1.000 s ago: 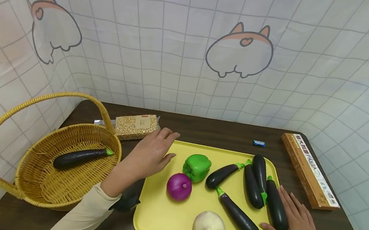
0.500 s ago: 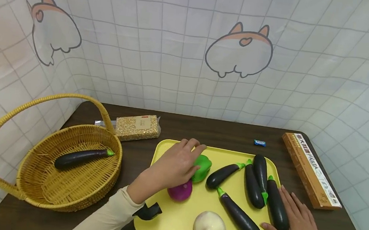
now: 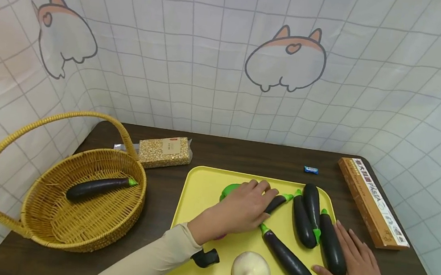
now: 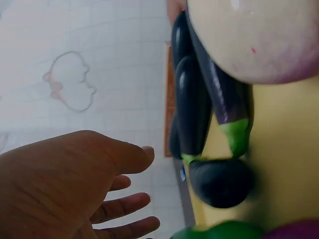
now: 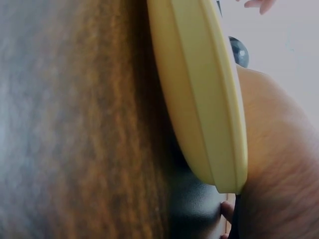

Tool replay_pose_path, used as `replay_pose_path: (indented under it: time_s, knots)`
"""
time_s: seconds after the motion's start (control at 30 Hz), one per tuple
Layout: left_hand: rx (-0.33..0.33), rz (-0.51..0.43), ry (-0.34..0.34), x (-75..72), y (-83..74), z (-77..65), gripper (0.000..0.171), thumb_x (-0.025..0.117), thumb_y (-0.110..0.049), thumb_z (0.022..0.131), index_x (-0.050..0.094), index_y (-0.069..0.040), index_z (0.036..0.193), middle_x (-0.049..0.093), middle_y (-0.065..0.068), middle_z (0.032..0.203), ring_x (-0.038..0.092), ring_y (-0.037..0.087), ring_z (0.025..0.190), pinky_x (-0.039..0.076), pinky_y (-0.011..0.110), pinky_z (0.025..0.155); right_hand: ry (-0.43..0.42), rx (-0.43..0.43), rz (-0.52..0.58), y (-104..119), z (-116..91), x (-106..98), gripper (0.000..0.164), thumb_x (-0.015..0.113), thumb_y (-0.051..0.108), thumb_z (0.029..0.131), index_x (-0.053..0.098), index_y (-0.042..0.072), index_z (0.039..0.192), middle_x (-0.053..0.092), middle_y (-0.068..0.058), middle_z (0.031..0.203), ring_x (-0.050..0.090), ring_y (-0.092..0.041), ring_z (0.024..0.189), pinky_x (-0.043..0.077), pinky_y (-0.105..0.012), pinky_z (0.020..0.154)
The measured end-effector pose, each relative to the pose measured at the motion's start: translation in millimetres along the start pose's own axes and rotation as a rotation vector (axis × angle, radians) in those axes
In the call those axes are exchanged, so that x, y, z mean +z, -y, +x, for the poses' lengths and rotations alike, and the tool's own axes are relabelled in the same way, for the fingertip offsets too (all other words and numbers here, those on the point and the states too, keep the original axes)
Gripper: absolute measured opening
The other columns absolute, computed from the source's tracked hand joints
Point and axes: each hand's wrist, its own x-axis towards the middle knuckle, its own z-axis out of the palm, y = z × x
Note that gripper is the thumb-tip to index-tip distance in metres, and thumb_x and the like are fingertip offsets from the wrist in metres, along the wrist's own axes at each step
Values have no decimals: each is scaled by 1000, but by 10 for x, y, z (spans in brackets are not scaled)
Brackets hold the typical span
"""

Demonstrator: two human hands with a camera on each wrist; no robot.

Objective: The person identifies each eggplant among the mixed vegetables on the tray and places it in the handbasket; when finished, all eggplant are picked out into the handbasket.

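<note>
My left hand (image 3: 243, 207) is over the yellow tray (image 3: 203, 187), fingers spread loosely. It hides part of a small eggplant (image 3: 278, 202), the green bell pepper (image 3: 229, 190) and most of the purple onion. In the left wrist view, the thumb and fingers are apart from the rounded end of that eggplant (image 4: 222, 184). At the tray's right edge rests my right hand (image 3: 361, 271), its fingers extended outside and thumb over the rim. Right beside it lies another eggplant (image 3: 331, 250). More eggplants (image 3: 288, 261) and a white bulb (image 3: 250, 274) lie on the tray.
A wicker basket (image 3: 75, 248) with a tall handle stands at the left, one eggplant (image 3: 98, 188) inside. Behind it lies a bag of yellow grains (image 3: 165, 151). A pasta box (image 3: 373, 203) and a small blue packet (image 3: 311, 170) are at the right and back.
My left hand has moved right from the tray's left edge, past the onion and pepper, to the small eggplant. My right hand stays at the tray's right edge.
</note>
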Motion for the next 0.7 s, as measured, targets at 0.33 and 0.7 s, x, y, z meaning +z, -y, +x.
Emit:
replay_pose_path:
  time_s: [0.33, 0.7]
  knots:
    - [-6, 21, 65, 208, -207, 220, 57, 68, -42, 103, 53, -9, 147, 54, 8, 129, 58, 22, 103, 53, 30, 82, -5, -5, 5, -19, 8, 3, 117, 83, 60, 84, 15, 24, 172, 21, -6, 174, 26, -48, 151, 13, -76, 113]
    - [-99, -42, 169, 300, -222, 355, 67, 69, -43, 102, 45, -7, 154, 50, 13, 142, 59, 22, 107, 54, 28, 82, 13, 23, -9, -15, 8, 6, 118, 81, 64, 83, 14, 25, 172, 23, -9, 173, 28, -50, 149, 18, -79, 108]
